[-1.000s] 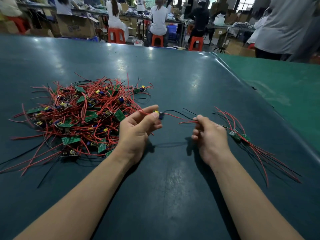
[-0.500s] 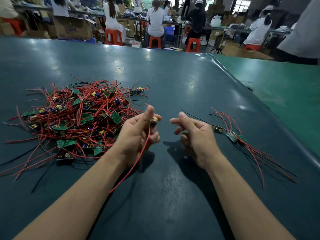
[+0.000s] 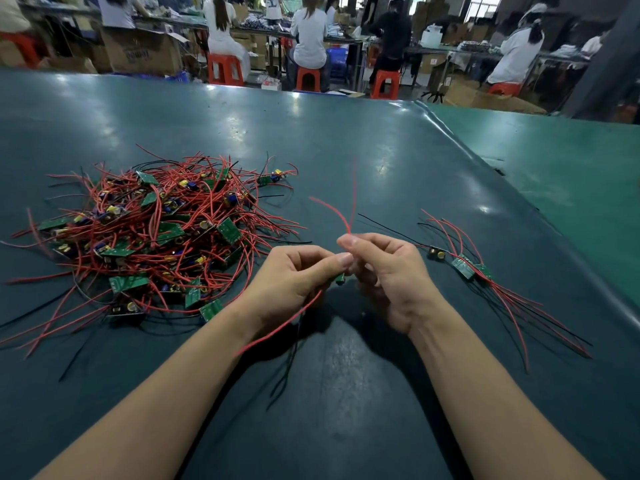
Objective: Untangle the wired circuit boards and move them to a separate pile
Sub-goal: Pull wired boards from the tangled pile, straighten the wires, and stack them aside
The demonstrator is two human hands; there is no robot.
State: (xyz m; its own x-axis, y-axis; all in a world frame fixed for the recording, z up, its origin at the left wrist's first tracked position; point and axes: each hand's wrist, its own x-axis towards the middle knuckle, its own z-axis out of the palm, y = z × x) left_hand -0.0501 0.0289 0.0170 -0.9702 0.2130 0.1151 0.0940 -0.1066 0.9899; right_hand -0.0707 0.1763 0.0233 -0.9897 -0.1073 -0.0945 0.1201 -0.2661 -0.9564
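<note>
— What sort of place is it?
— A factory floor: a long green worktop (image 3: 346, 140), a heap of wired boards (image 3: 152, 233), workers (image 3: 309, 32) on red stools (image 3: 225, 69) at benches, cartons (image 3: 140, 51) stacked around.

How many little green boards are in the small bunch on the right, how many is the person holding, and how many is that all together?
Boards in the small pile: 3 that show
Wired board held by the left hand and the right hand: 1
Total: 4
The big tangled pile has too many to count.
</note>
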